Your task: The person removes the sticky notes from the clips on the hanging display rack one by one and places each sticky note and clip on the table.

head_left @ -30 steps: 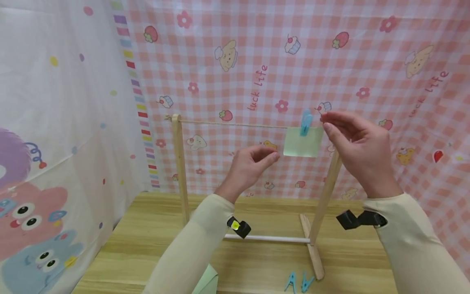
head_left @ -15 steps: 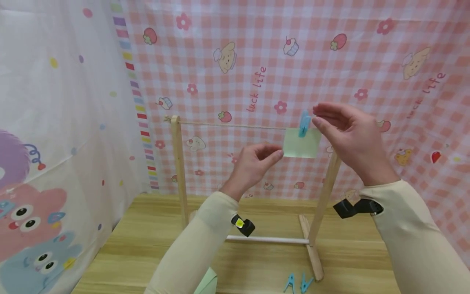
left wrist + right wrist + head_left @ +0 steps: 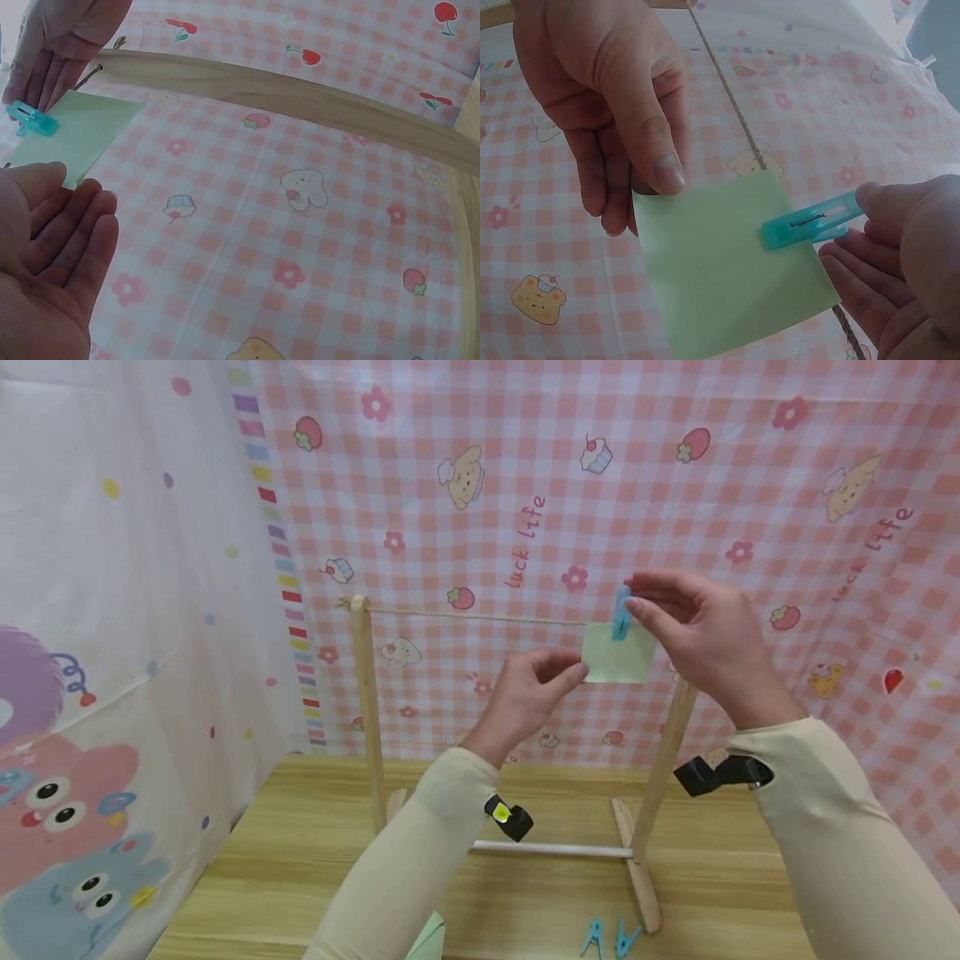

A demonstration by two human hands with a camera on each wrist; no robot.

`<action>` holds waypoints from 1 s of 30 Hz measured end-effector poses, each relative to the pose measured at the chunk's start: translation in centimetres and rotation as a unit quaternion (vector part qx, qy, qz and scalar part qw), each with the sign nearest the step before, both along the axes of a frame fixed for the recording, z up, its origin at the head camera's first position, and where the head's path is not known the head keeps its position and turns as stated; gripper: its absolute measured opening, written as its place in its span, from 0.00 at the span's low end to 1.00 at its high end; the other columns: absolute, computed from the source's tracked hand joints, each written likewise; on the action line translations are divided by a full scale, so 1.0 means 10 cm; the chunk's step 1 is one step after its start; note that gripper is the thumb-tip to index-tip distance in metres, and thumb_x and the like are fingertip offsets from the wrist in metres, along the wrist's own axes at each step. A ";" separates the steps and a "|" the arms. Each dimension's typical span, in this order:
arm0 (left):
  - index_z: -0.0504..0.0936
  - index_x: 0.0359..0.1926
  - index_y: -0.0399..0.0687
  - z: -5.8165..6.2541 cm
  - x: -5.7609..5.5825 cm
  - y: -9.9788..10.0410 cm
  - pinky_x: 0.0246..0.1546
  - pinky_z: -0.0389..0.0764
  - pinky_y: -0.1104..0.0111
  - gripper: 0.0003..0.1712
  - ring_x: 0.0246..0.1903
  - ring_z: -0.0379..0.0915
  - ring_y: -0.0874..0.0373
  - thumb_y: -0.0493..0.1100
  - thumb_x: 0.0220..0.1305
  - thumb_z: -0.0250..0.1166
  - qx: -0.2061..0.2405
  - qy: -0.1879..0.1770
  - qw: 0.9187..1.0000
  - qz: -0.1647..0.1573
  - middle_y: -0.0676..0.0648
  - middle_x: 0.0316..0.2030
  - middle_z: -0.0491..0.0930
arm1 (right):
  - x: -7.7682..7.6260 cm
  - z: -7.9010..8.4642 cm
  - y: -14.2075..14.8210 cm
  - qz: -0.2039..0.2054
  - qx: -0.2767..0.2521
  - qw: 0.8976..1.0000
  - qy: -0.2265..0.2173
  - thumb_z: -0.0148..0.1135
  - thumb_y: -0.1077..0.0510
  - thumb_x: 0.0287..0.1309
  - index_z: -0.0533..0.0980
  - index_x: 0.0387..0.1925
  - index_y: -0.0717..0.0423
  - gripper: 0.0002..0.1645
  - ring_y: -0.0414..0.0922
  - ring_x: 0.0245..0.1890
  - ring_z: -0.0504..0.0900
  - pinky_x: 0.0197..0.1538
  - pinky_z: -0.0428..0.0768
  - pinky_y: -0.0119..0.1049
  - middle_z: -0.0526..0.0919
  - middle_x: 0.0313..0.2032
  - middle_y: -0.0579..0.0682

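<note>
A pale green square of paper (image 3: 622, 660) hangs from a twine line (image 3: 480, 616), fixed by a light blue clothespin (image 3: 621, 617) at its top edge. My left hand (image 3: 525, 697) pinches the paper's left edge; in the right wrist view its thumb lies on the front and the fingers behind. With thumb and fingertips my right hand (image 3: 708, 647) holds the upper end of the clothespin (image 3: 810, 221). Seen from the left wrist, the paper (image 3: 75, 131) tilts between both hands.
The line runs from a wooden post (image 3: 367, 710) at left toward a right post (image 3: 663, 768), joined low down by a white rod (image 3: 555, 848). Two loose blue clothespins (image 3: 594, 937) lie on the wooden table (image 3: 712, 893). Green paper (image 3: 427, 939) shows beside the left sleeve.
My left hand has moved right and taken the paper's left edge. My right hand has moved left from beyond the paper's right corner onto the clothespin.
</note>
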State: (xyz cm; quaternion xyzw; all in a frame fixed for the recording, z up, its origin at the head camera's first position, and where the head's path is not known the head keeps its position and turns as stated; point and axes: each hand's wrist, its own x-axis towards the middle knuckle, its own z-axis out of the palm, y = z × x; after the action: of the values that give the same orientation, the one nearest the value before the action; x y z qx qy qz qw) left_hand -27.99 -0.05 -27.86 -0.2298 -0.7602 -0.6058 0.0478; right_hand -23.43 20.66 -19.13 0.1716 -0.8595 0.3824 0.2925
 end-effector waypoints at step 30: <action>0.90 0.54 0.48 0.01 0.00 0.02 0.53 0.88 0.64 0.12 0.47 0.87 0.58 0.47 0.77 0.69 0.037 -0.020 0.999 -0.006 0.50 0.46 0.91 | -0.02 0.00 -0.07 0.004 -0.079 0.995 0.061 0.72 0.58 0.72 0.87 0.56 0.61 0.16 0.22 0.42 0.87 0.47 0.83 0.17 0.92 0.51 0.61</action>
State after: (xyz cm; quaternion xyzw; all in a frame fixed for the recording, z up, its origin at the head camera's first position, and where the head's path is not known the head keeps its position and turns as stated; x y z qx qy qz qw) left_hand -27.97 0.18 -27.72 -0.2204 -0.7367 -0.6383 0.0373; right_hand -23.65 19.94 -19.12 0.1747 -0.8065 0.4388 0.3556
